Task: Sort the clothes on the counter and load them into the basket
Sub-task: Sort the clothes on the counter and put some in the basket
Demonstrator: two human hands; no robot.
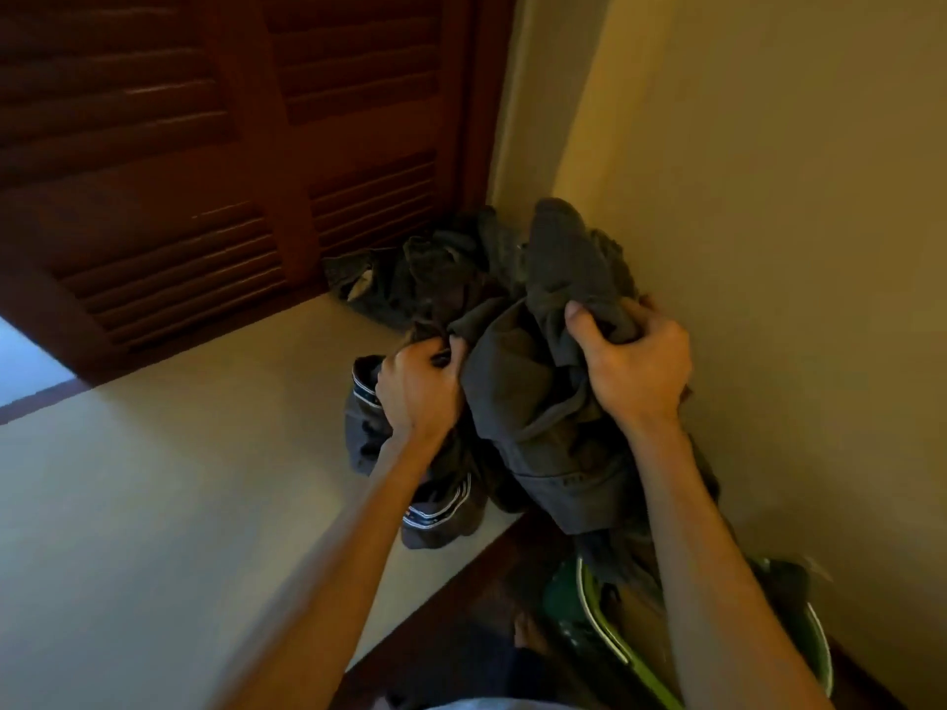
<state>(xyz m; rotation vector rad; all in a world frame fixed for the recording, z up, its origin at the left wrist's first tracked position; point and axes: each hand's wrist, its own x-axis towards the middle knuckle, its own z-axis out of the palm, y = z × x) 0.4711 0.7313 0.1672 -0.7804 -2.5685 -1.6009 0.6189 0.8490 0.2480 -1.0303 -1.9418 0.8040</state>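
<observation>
So from the head view, everything's happening in the corner where the pale yellow painted wall comes down to the light beige flat counter. A heap of dark grey crumpled clothes is bunched on the counter right up against that wall, and some of it spills over the counter's front edge.

The left hand is fisted tight around a fold of the dark fabric, a bit further out from the wall. The right hand is closest to the wall, fingers clamped on a wad of dark grey cloth with the thumb pressed on top. Between the two hands they've got a big dark grey garment lifted up, and it droops down past the counter edge. Below the left hand there's a dark piece with white stripes lying at the counter's edge.

The green round plastic basket sits low, below the counter edge and next to the wall, with the bottom of the hanging cloth reaching into it. On the far side of the counter from the wall, there's a dark reddish-brown louvered wooden door.
</observation>
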